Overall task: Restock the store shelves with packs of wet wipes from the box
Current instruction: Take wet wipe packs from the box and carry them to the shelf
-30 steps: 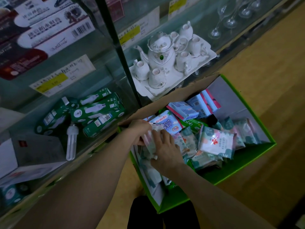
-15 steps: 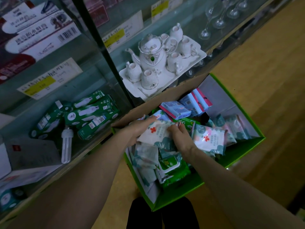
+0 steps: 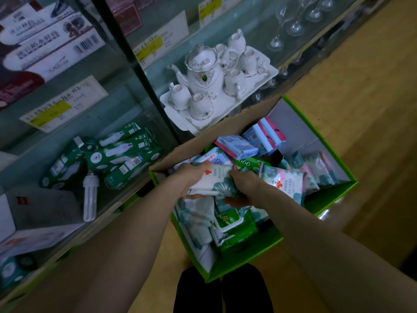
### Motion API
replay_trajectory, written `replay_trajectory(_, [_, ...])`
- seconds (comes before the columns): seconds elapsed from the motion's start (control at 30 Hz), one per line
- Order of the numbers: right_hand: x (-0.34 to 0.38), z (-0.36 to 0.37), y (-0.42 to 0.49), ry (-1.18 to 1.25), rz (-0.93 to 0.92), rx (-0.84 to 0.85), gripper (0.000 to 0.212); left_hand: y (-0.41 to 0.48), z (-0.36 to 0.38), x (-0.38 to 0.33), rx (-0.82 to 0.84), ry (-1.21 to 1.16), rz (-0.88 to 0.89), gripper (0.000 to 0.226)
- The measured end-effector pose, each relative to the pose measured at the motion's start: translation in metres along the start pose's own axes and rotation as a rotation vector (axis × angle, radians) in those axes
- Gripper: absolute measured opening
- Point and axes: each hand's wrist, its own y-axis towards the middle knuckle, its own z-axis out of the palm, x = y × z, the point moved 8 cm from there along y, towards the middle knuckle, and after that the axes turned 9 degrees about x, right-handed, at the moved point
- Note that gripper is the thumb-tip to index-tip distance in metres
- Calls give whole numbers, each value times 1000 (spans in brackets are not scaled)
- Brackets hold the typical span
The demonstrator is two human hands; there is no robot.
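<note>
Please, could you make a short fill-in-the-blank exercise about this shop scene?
1. The left hand and right hand grip one pack bearing a red ____.
2. The box has a bright ____ rim.
3. The teapot stands on a white ____.
Missing words: cross, green, tray.

white-and-teal soft wipes pack (image 3: 214, 180), red cross print, held roughly level over the open green cardboard box (image 3: 248, 256); left hand (image 3: 194, 175) and right hand (image 3: 244, 184) grip its ends. Box on the floor, jumbled inside: blue-pink packs (image 3: 237, 146), green pack (image 3: 234, 231), matching white-teal pack (image 3: 284, 184).
</note>
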Motion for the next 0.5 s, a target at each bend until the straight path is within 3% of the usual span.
replay_trajectory(0.13, [6, -12, -5, -95, -26, -47, 39, 3, 5, -1, 28, -18, -22, 77])
replay_trajectory(0.27, [17, -24, -10, 22, -127, -107, 36, 18, 3, -4, -11, -56, -9, 107])
replay_trajectory(0.37, [20, -10, -24, -60, -113, 4, 38, -4, 5, -20, -57, -12, 72, 77])
replay_trajectory(0.43, [22, 0, -29, -168, -127, 50, 27, -7, 9, -21, -70, 63, 74, 55])
replay_trajectory(0.5, [19, 2, -28, -163, -133, 38, 22, -9, 13, -18, -57, 68, 51, 48])
